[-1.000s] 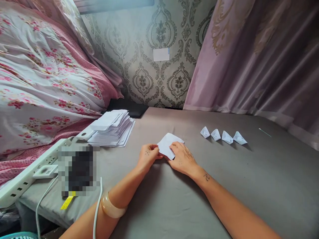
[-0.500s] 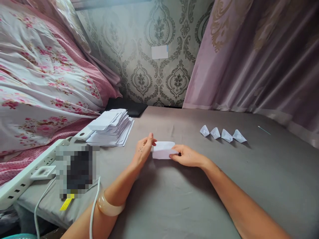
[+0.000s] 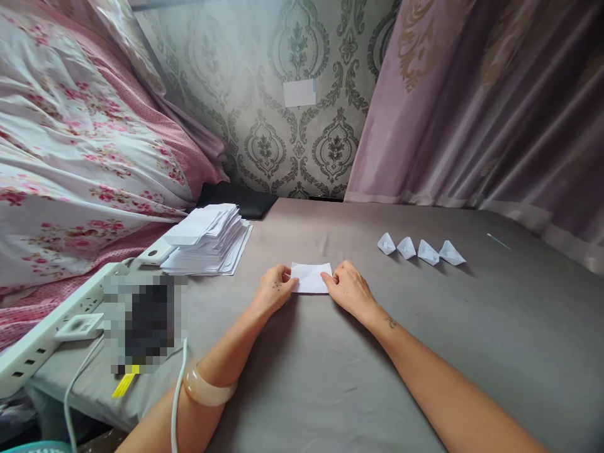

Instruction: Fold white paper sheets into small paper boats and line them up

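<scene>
While flat on the sheet, the folded paper [image 3: 310, 278] lies pinned between left hand [image 3: 272, 292] and right hand [image 3: 349, 290] fingertips.

Paper stack [image 3: 207, 239] left of folded sheet [image 3: 310, 278], boats [image 3: 419, 249] right

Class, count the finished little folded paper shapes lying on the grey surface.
4, in one row right of the hands: first, second, third, fourth. None seems hidden.

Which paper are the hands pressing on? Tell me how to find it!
Start on the grey bed sheet, near the middle. Between the left hand and right hand lies a small white paper, flat. Unlike the paper stack and four little folded boats, it lies alone.
</scene>
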A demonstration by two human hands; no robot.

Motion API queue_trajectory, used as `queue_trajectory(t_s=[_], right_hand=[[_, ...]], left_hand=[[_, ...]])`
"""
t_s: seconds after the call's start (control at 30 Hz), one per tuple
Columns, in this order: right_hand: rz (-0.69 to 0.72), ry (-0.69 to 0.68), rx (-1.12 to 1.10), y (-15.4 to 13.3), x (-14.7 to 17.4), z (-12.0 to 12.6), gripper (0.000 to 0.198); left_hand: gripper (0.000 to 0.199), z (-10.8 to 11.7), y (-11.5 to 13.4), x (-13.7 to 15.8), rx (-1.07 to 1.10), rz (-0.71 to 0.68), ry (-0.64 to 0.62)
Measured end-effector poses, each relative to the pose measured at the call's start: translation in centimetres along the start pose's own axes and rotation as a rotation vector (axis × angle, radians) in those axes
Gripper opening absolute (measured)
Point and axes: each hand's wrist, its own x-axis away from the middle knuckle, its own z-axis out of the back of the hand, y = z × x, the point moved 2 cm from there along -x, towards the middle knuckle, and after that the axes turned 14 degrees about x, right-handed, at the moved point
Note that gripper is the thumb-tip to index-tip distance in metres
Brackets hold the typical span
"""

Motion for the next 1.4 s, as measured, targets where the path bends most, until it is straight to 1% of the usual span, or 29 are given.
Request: queue_trajectory(t_s=[0.07, 0.13, 0.2, 0.27, 0.33, 0.4, 0.47, 0.57, 0.63, 0.67, 0.73, 0.77, 0.8, 0.83, 0.87, 0.9, 0.93, 1.0, 1.07, 1.1, 1.17, 1.3, 1.4], right_hand=[[0.007, -0.004, 0.075, -0.1, 0.1, 0.0, 0.036], [0.022, -0.014, 0.130, -0.3, 0.2, 0.1, 0.034], [0.024, -0.015, 0.155, -0.4, 0.3, 0.2, 0.029], [0.011, -0.006, 0.151, -0.4, 0.3, 0.2, 0.025], [0.020, 0.012, 0.123, -0.4, 0.3, 0.2, 0.023], [0.079, 0.037, 0.089, -0.3, 0.2, 0.1, 0.025], [0.154, 0.064, 0.062, -0.2, 0.1, 0.0, 0.028], [0.226, 0.085, 0.025, 0.2, -0.1, -0.4, 0.027], [0.231, 0.096, -0.030, 0.3, -0.2, -0.7, 0.025], [0.216, 0.102, -0.074, 0.4, -0.3, -0.8, 0.024], [0.142, 0.117, -0.196, 0.7, -0.7, -0.8, 0.025], [0.088, 0.133, -0.270, 0.8, -0.9, -0.7, 0.026], [0.029, 0.150, -0.357, 1.0, -1.1, -0.5, 0.028], [-0.029, 0.161, -0.461, 1.1, -1.3, -0.3, 0.032], [-0.080, 0.157, -0.585, 1.3, -1.4, 0.0, 0.038], [-0.117, 0.127, -0.722, 1.4, -1.6, 0.2, 0.044], [-0.137, 0.065, -0.866, 1.4, -1.7, 0.4, 0.049], [-0.126, -0.124, -1.113, 1.3, -1.7, 0.7, 0.056], [-0.085, -0.281, -1.238, 1.0, -1.5, 0.7, 0.055], [-0.064, -0.325, -1.260, 0.8, -1.4, 0.7, 0.052], [-0.031, -0.354, -1.267, 0.6, -1.1, 0.5, 0.045], [-0.027, -0.363, -1.258, 0.3, -0.8, 0.2, 0.039], [-0.032, -0.366, -1.270, 0.2, -0.7, 0.4, 0.039]], left_hand=[[0.027, -0.1, 0.1, 0.2, -0.119, -0.032, 0.027], [0.028, -0.2, 0.3, 0.5, -0.222, -0.092, 0.029], [0.030, -0.3, 0.5, 0.8, -0.337, -0.191, 0.035], [0.031, -0.4, 0.8, 1.2, -0.450, -0.336, 0.055], [0.028, -0.7, 1.2, 1.5, -0.531, -0.499, 0.015], [0.021, -1.1, 1.5, 1.9, -0.553, -0.604, -0.091], [0.017, -1.4, 1.5, 2.1, -0.536, -0.627, -0.174], [0.025, -1.6, 1.5, 2.1, -0.519, -0.590, -0.190], [0.026, -1.6, 1.6, 2.0, -0.555, -0.607, -0.212], [0.024, -1.6, 1.8, 2.0, -0.587, -0.633, -0.234], [0.025, -1.6, 2.2, 2.1, -0.642, -0.691, -0.269], [0.028, -1.5, 2.4, 2.1, -0.639, -0.709, -0.261], [0.030, -1.3, 2.7, 2.1, -0.595, -0.712, -0.225], [0.031, -1.1, 2.9, 2.1, -0.500, -0.691, -0.166], [0.032, -0.8, 3.1, 2.0, -0.353, -0.643, -0.100], [0.033, -0.5, 3.1, 1.8, -0.168, -0.567, -0.046], [0.034, -0.3, 3.1, 1.6, 0.035, -0.467, -0.012], [0.038, -0.2, 2.7, 1.2, 0.410, -0.241, -0.007], [0.041, -0.4, 2.3, 0.9, 0.653, -0.067, -0.046], [0.042, -0.6, 2.2, 0.9, 0.726, -0.014, -0.064], [0.043, -0.9, 2.2, 1.0, 0.802, 0.040, -0.096], [0.044, -1.1, 2.2, 1.3, 0.805, 0.080, -0.132], [0.043, -1.0, 2.2, 1.4, 0.789, 0.086, -0.202]])
